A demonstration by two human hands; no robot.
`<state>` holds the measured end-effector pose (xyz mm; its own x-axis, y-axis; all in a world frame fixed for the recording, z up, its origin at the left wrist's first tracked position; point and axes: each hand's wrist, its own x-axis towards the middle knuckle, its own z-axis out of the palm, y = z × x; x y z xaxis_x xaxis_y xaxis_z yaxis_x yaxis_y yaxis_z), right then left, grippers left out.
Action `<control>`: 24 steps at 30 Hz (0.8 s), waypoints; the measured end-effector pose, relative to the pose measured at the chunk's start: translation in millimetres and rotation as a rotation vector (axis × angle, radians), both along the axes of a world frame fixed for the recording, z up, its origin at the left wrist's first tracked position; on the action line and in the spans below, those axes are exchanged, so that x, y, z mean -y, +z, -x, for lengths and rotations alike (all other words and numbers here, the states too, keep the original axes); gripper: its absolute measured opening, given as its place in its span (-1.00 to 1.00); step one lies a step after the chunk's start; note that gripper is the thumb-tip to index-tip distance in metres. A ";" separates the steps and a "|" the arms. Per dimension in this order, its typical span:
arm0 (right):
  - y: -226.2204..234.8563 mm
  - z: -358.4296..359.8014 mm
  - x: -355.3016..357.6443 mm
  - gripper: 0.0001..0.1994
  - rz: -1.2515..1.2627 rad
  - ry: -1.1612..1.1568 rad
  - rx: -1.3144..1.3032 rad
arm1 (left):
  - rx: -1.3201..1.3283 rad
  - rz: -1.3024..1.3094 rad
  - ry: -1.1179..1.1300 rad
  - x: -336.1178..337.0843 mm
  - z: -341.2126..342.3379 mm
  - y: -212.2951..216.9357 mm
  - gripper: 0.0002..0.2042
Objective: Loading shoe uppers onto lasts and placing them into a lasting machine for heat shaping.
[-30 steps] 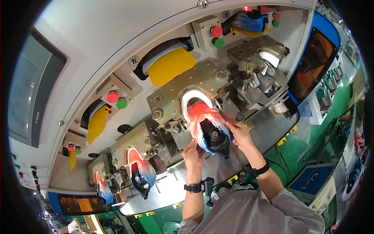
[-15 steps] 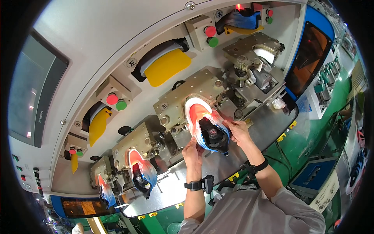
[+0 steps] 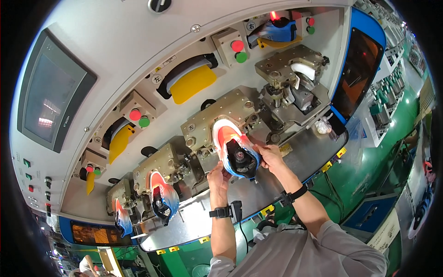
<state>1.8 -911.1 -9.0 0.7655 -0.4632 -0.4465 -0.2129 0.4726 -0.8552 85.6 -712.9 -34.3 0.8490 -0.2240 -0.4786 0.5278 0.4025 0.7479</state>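
A shoe upper (image 3: pixel 251 151), white, orange-red and blue with a black lining, sits toe-first at a metal clamp station (image 3: pixel 221 113) of the machine. My left hand (image 3: pixel 218 176) pinches its left lower edge, fingers closed. On the opposite edge my right hand (image 3: pixel 270 157) grips with thumb and fingers. The black opening of the upper faces up, with a form visible inside. To the left, a similar shoe upper (image 3: pixel 171 196) rests at another station, and one more shoe upper (image 3: pixel 122 219) sits at the far left.
Red and green push buttons (image 3: pixel 237 46) line the back panel beside yellow flaps (image 3: pixel 194 84). Another blue upper (image 3: pixel 279 31) sits at the upper right under a red light. A steel ledge (image 3: pixel 295 159) runs along the front. A screen (image 3: pixel 48 92) is at the left.
The view has shifted, so the machine appears slightly further left and more of the screen shows. Both hands keep their hold on the shoe upper, which stays at the same station.
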 end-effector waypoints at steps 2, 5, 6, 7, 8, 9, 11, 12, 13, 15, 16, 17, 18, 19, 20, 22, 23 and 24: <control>-4.1 -0.9 3.3 -0.76 -0.043 0.009 0.035 | -0.002 0.009 -0.012 -0.7 -2.3 -1.8 -0.85; -7.4 -2.5 1.5 -0.76 -0.086 0.020 0.060 | -0.002 0.013 -0.016 -3.4 -5.1 -10.2 -0.85; -8.9 -3.8 -0.6 -0.76 -0.087 0.031 0.042 | -0.011 0.013 -0.015 -5.0 -6.1 -13.7 -0.86; -12.2 -2.4 1.3 -0.76 -0.086 0.029 0.018 | -0.026 0.014 -0.026 -1.3 -4.9 -15.4 -0.86; -16.3 -3.4 4.5 -0.76 -0.081 0.023 0.014 | -0.046 0.034 -0.030 0.9 -2.8 -16.5 -0.86; -20.7 -5.8 8.8 -0.76 -0.076 0.008 0.032 | -0.049 0.039 -0.038 5.1 -3.1 -16.8 -0.86; -19.4 -7.2 8.5 -0.76 -0.071 -0.004 0.051 | -0.042 0.031 -0.055 6.8 -4.0 -18.8 -0.80; -17.0 -3.7 9.1 -0.75 -0.036 0.012 0.014 | -0.040 0.036 -0.062 8.2 -1.0 -19.9 -0.80; -6.4 -0.4 10.0 -0.74 0.004 0.022 -0.014 | -0.022 0.044 -0.034 8.4 2.6 -21.2 -0.80; 9.2 3.3 13.0 -0.68 0.172 0.116 -0.087 | 0.020 0.095 -0.027 9.5 4.1 -30.0 -0.77; 11.9 4.1 24.3 -0.68 0.298 0.191 -0.087 | 0.012 0.139 -0.036 12.2 8.8 -25.6 -0.76; 19.6 5.4 34.0 -0.69 0.421 0.270 -0.092 | 0.010 0.157 -0.007 12.2 15.8 -17.9 -0.80; 44.4 5.7 43.2 -0.73 0.558 0.240 -0.037 | 0.003 0.174 0.030 9.8 20.5 -11.1 -0.83; 61.1 4.3 57.3 -0.80 0.640 0.117 0.094 | 0.047 0.191 0.044 4.0 24.5 -13.1 -0.85; 83.2 -0.5 77.6 -0.86 0.760 0.004 0.215 | 0.073 0.138 0.081 -7.1 27.9 -21.6 -0.85; 142.6 -5.2 128.4 -0.77 1.251 -0.301 0.361 | 0.174 -0.113 0.270 -2.6 54.5 -0.2 -0.81; 178.1 -6.4 148.1 -0.78 1.289 -0.392 0.409 | 0.168 -0.275 0.436 0.0 63.6 9.7 -0.79; 203.4 -14.4 182.1 -0.78 1.493 -0.579 0.571 | 0.264 -0.403 0.538 1.6 76.7 14.0 -0.77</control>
